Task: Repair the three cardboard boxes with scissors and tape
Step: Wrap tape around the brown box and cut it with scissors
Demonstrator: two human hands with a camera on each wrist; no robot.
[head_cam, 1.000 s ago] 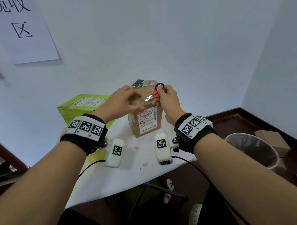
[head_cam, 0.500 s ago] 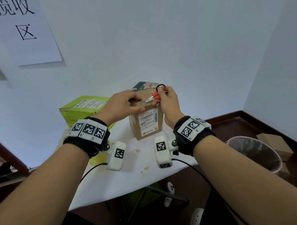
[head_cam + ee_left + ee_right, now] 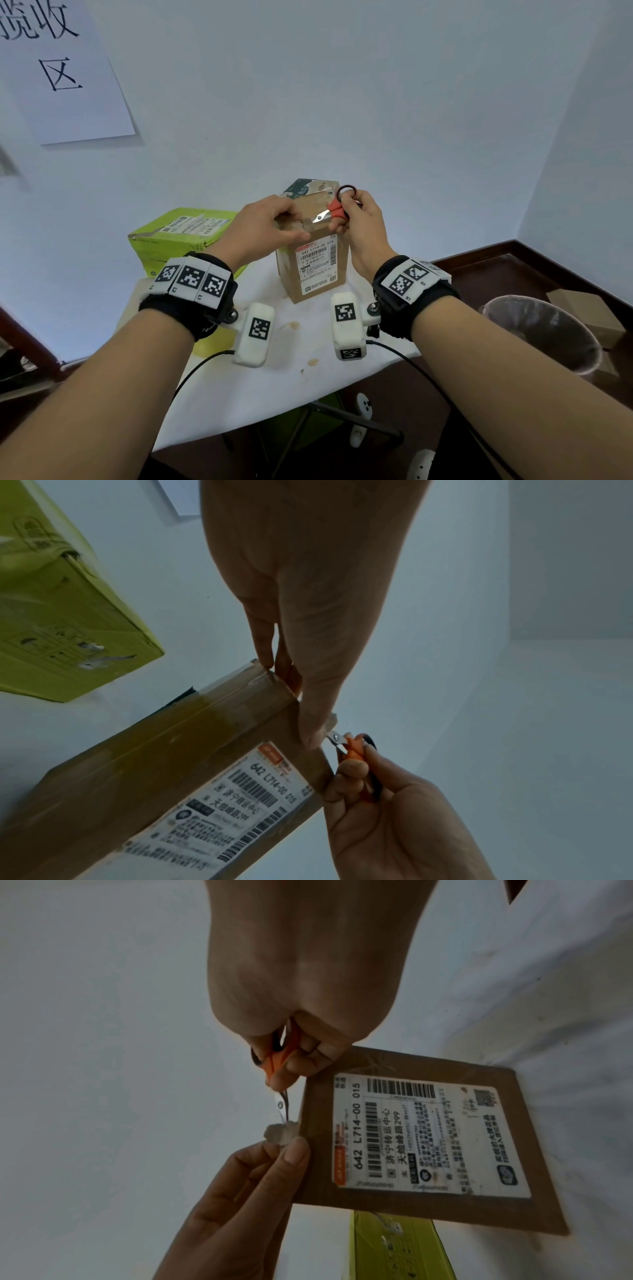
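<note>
A tall brown cardboard box [image 3: 315, 270] with a shipping label stands upright on the white table [image 3: 260, 383]. My left hand [image 3: 274, 219] rests on the box's top, and its thumb and a finger pinch a whitish piece of tape [image 3: 279, 1133] at the near top edge. My right hand [image 3: 356, 219] grips small orange-handled scissors [image 3: 330, 214]. The scissors' blade tips [image 3: 282, 1110] point into the pinched tape. The wrist views show the same box [image 3: 154, 764] and the same scissors [image 3: 352, 746]. A green box [image 3: 181, 236] lies behind on the left.
Beside the table on the right stands a lined waste bin [image 3: 541, 332], with brown boxes [image 3: 582, 308] behind it on the floor. A yellow object [image 3: 209, 342] lies partly hidden under my left wrist. A wall with a paper sign [image 3: 61, 68] is close behind.
Both hands keep their holds and the scissors stay at the tape on the box's top edge. The view has shifted slightly with my head.
</note>
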